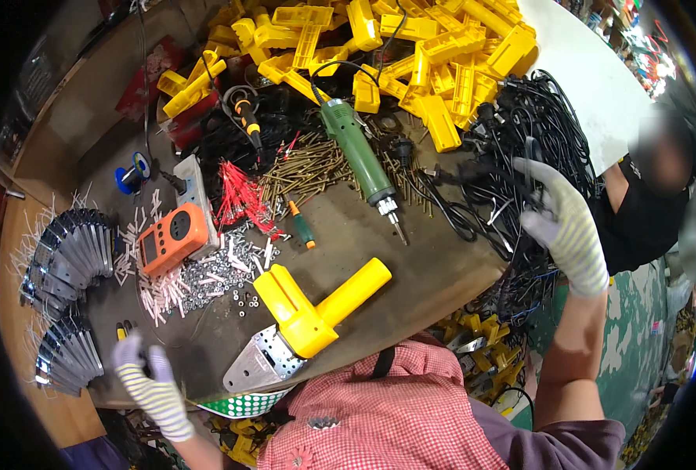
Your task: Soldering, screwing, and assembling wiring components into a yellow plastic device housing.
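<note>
My left hand (153, 394), in a striped glove, is at the table's near left edge with its thumb and fingers apart. Just beyond its fingertips are small yellow-and-black handles (121, 332). My right hand (567, 227), gloved alike, is raised at the heap of black power cords (547, 117). Its fingers are curved and spread; whether they touch a cord is hard to see. Between my hands lies a yellow plastic tool housing (305, 325) with a perforated metal plate (258, 362) at its lower end. A green electric screwdriver (356, 153) rests beyond it, bit toward me.
Yellow housing parts (442, 47) are piled at the back. Long brass screws (305, 171), red-sleeved pieces (242, 196) and nuts (207, 274) lie mid-table. An orange meter (177, 239) and stacked metal plates (70, 258) are at left. Another person (645, 196) is at right.
</note>
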Demonstrator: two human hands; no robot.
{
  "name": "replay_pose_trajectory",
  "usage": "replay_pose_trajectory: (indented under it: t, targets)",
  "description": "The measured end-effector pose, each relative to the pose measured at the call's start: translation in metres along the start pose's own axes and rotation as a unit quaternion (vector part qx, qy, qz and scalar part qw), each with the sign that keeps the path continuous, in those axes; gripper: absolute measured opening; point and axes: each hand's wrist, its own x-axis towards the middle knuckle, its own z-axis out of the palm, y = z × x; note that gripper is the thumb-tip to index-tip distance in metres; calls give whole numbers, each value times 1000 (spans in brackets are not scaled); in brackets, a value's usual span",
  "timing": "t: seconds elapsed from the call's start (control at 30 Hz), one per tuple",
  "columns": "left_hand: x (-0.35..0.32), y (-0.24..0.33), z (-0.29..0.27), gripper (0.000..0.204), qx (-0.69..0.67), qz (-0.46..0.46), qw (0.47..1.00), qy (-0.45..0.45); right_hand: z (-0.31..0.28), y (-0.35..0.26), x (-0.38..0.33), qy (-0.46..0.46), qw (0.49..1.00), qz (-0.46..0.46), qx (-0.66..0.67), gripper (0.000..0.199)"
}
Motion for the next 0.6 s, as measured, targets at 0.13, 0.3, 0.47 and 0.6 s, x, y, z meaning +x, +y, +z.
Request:
replay_pose_trajectory:
  t: [0.13, 0.3, 0.47, 0.6]
  targets:
    - [-16, 83, 18, 70, -110, 171, 942, -268, 11, -25, 43, -116, 991, -11, 65, 68]
    - [-5, 101, 25, 77, -92, 198, 911, -350, 68, -8, 102, -193, 976, -23, 99, 55]
    - [7, 117, 4, 52, -135, 202, 867, -435, 84, 67, 133, -59, 890, -200, -405, 68]
    - [-6, 97, -2, 37, 48, 433, 856, -278, 103, 44, 81, 86, 800, -410, -430, 59]
